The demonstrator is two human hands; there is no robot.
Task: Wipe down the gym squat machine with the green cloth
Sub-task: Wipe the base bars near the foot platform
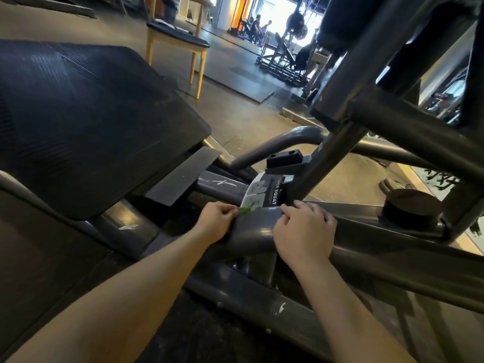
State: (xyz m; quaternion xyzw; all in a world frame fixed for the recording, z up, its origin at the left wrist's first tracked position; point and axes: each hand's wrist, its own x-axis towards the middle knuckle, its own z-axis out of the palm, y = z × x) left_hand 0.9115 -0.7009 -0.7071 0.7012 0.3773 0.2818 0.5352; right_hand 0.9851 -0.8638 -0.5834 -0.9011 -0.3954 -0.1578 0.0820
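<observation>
The grey squat machine frame [372,231] fills the lower half of the head view, with a "SUPER SQUAT" label [264,191] at its middle. My left hand [216,221] pinches a small bit of the green cloth [246,209] against the left end of a grey tube bracket [251,229]. Most of the cloth is hidden behind the bracket and my fingers. My right hand [305,231] lies on the right side of the same bracket, fingers curled over its top edge; whether cloth is under them is hidden.
A large black ribbed foot platform [86,113] slopes up at the left. Thick grey frame tubes [340,142] rise overhead at the right. A black rubber bumper [411,208] sits on the frame. A yellow-legged chair [178,45] and people at other gym machines [285,58] are far behind.
</observation>
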